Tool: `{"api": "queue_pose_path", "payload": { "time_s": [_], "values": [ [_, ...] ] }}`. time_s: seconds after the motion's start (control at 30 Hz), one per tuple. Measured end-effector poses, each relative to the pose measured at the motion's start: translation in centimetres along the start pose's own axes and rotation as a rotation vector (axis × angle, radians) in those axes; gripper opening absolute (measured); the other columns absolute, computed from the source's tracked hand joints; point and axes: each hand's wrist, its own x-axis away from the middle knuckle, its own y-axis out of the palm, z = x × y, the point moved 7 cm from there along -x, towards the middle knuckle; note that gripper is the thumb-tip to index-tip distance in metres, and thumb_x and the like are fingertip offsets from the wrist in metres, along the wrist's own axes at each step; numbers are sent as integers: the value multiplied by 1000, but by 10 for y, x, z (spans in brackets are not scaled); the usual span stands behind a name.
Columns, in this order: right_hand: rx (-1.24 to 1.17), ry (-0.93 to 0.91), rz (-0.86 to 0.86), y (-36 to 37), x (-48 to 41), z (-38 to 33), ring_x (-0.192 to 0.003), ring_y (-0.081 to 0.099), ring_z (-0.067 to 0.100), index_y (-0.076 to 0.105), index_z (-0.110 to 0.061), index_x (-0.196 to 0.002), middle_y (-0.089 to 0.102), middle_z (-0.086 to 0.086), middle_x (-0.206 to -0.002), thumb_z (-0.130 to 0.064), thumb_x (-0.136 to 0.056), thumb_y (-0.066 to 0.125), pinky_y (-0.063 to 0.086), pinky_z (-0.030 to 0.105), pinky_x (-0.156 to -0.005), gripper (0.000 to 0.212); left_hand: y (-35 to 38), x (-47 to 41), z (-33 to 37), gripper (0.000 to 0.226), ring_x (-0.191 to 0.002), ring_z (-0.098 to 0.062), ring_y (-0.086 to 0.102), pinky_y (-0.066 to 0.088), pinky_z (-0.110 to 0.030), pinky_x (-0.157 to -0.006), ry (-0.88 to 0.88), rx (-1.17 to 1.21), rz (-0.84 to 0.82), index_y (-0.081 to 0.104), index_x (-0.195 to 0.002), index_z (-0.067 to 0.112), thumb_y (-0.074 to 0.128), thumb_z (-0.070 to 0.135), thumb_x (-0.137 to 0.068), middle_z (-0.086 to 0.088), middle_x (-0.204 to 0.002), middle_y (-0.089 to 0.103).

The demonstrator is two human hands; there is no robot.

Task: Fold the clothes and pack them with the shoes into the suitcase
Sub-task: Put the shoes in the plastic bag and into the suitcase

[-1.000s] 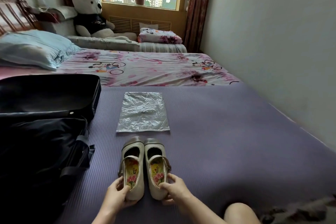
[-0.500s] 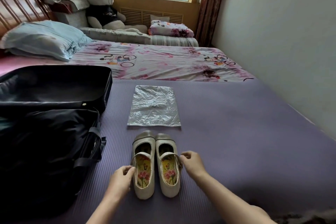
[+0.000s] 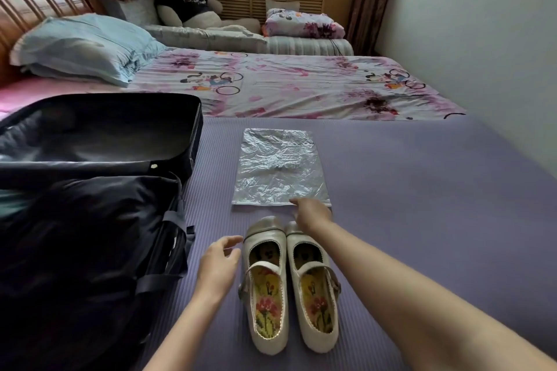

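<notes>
My spread right grip (image 3: 312, 214) touches the plastic bag (image 3: 280, 169) just past the shoes (image 3: 268, 295) to wrap them; my left grip (image 3: 218, 265) lies spread beside them.

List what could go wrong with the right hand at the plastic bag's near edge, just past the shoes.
The plastic bag lies flat and thin on the purple mat, so the right hand may fail to get a grip on its edge and merely slide it. That arm crosses the toe of one of the shoes; drawing the bag back could knock them askew.
</notes>
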Motion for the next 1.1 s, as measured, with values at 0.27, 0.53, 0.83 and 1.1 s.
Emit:
{"api": "queue_pose_path", "payload": {
  "time_s": [0.27,0.53,0.83,1.1],
  "values": [
    [289,-102,14,10,-38,-13,-119,55,28,52,-19,-132,58,8,-129,-3,-89,50,46,33,-91,46,7,-36,2,27,-102,-7,53,39,-20,-90,2,50,1,61,-119,12,51,8,-94,4,-111,61],
    [419,-163,103,15,-46,-22,-102,64,29,67,-9,-102,68,11,-107,-3,-86,49,45,29,-74,25,11,-44,-10,26,-103,-10,56,45,-27,-95,-28,74,-13,62,-115,13,51,5,-93,4,-106,62],
    [248,-282,270,-12,-24,-21,-88,64,24,64,-13,-96,66,2,-97,-7,-89,52,43,29,-68,15,-1,-48,-3,51,-112,-15,50,40,-27,-91,-15,145,81,42,-137,17,61,13,-89,-6,-137,45],
    [176,-358,198,-27,6,-14,-98,57,20,69,-16,-87,63,-3,-101,-17,-86,64,36,28,-68,5,7,-74,17,76,-129,-28,45,39,-41,-106,-28,99,90,38,-141,10,76,23,-77,-12,-139,47]
  ]
}}
